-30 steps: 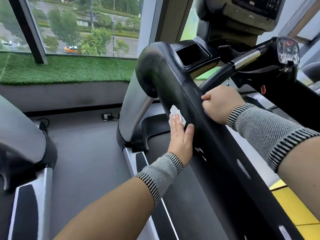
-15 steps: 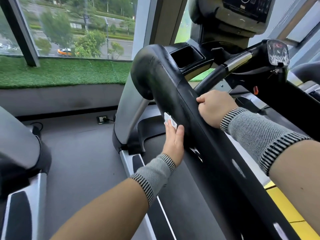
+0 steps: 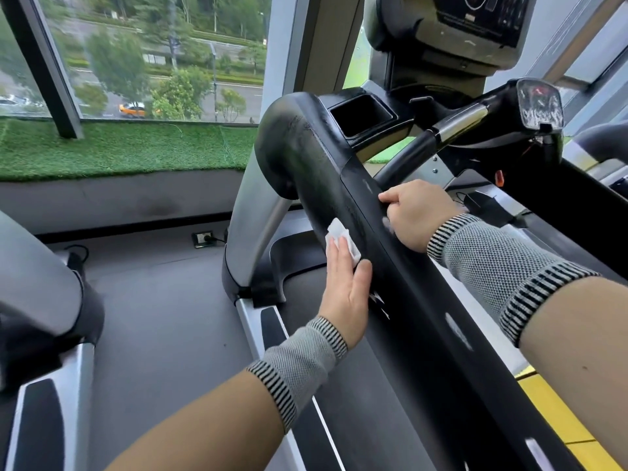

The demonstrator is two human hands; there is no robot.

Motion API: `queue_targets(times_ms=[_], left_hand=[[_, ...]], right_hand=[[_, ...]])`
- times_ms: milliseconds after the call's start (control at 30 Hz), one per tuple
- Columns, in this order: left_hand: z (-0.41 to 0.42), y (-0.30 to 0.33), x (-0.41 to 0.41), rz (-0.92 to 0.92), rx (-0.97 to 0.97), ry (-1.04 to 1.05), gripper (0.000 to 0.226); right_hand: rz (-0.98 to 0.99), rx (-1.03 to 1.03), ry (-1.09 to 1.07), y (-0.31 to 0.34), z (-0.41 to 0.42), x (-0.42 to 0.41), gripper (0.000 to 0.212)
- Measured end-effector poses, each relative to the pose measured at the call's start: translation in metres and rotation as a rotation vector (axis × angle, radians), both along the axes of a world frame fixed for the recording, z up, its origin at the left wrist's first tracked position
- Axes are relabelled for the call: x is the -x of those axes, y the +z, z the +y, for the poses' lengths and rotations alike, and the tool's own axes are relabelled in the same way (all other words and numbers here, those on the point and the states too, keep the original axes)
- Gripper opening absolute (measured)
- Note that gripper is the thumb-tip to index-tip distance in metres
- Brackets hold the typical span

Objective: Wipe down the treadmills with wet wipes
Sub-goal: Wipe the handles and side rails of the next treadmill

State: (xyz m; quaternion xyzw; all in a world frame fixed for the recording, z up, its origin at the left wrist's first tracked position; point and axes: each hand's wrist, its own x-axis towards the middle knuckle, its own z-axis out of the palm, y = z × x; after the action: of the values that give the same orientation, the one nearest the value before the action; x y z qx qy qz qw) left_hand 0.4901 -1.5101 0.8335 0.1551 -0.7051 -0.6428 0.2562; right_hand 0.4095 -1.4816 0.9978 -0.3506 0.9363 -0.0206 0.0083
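- while the window (image 3: 142, 59) fills the far wall with trees and a road beyond it, a strip of green turf (image 3: 119, 151) runs along its sill.
- the treadmill (image 3: 390, 253) takes up the middle and right of the view, its thick black side rail (image 3: 326, 171) slanting from the upper middle down toward the lower right, with the console (image 3: 475, 25) above and a silver upright (image 3: 251, 212) below the rail's rounded end.
- a second treadmill (image 3: 37, 300) shows in part at the left edge, apart from the first across grey floor (image 3: 159, 300).
- the right hand (image 3: 419, 214) sits on top of the side rail with fingers curled over its inner edge, gripping it; a grey knit cuff (image 3: 496, 266) covers the wrist.
- the left hand (image 3: 346, 287) lies flat against the outer face of the same rail, fingers straight and together, pressing rather than clasping.
- the wet wipe (image 3: 338, 237), white and folded, is pinned between those fingers and the rail, its upper edge showing past the fingertips.
- a wall socket (image 3: 203, 239) with a plug in it sits low on the wall behind the upright.
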Motion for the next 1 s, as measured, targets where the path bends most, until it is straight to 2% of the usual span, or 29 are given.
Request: queue_targets(times_ms=[200, 333, 500, 600, 767, 1000], left_hand=[[-0.031, 0.032, 0.024, -0.059, 0.177, 0.016, 0.073], [-0.047, 0.043, 0.038, -0.098, 0.184, 0.034, 0.061], [-0.004, 0.021, 0.003, -0.045, 0.267, 0.003, 0.076], [-0.008, 0.026, 0.006, -0.07, 0.26, -0.006, 0.075], [-0.029, 0.043, 0.023, -0.1, 0.209, 0.025, 0.058], [0.02, 0.02, -0.013, -0.048, 0.3, -0.012, 0.076]], right_hand=[[-0.024, 0.048, 0.006, -0.002, 0.002, 0.004, 0.04], [-0.045, 0.036, 0.024, -0.003, 0.005, 0.007, 0.041], [-0.048, 0.053, 0.05, -0.007, 0.014, 0.012, 0.04], [-0.033, 0.057, 0.052, -0.009, 0.018, 0.012, 0.038], [-0.041, 0.08, 0.061, -0.005, 0.026, 0.007, 0.038], [-0.038, 0.095, 0.077, -0.003, 0.038, 0.001, 0.035]])
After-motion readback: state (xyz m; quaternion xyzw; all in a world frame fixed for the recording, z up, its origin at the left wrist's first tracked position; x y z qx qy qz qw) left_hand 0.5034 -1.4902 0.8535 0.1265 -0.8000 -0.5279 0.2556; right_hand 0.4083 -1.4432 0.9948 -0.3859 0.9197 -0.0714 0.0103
